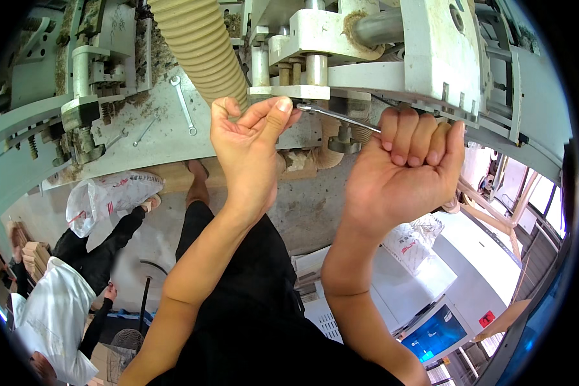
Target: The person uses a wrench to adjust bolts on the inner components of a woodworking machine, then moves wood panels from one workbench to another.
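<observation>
A slim, silvery metal wrench [344,118] is held at one end in the right hand [405,161]. Its shaft is slanted down toward the right, and its rounded head is positioned just beneath a white machine plate [296,92], beside the left hand's fingertips [282,105].

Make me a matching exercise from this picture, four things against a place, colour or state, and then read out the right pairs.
1. right hand
2. ribbed hose
3. screen
4. left hand

A. lit blue
B. beside the head of the wrench
C. closed around the wrench's far end
D. beige

Pairs: 1-C, 2-D, 3-A, 4-B
</observation>
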The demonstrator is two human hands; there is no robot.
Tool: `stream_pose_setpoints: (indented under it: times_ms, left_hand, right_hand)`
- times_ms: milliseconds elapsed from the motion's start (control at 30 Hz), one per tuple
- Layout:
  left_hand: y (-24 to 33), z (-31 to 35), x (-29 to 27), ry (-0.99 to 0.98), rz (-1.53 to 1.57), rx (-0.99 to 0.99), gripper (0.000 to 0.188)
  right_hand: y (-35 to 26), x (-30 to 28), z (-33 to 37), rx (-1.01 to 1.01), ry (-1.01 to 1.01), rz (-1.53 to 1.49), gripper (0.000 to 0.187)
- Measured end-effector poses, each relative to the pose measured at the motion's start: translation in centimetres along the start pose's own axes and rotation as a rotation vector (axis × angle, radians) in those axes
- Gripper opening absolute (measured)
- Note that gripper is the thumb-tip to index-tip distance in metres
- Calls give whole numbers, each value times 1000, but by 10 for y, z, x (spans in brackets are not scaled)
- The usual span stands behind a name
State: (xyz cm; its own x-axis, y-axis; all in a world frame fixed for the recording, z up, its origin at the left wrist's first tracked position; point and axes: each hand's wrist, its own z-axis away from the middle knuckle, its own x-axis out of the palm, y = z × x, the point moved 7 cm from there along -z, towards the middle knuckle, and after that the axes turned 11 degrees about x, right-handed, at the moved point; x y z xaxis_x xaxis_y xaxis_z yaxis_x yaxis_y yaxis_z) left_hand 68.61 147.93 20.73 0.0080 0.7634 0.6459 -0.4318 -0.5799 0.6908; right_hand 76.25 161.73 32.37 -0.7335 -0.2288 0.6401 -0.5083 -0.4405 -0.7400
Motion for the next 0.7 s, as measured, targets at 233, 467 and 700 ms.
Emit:
stream_pose_setpoints:
  times_ms: [233, 467, 700]
  left_hand:
    - [-3, -3, -4, 4, 71, -141, 35]
    - [-3, -9, -7, -1, 62, -268, 36]
    - [-8, -9, -11, 61, 97, -389, 39]
  right_hand:
    - [3, 21, 18, -185, 64, 191, 46]
    - [8, 43, 20, -253, 8, 297, 48]
    - [16, 58, 28, -321, 135, 356, 49]
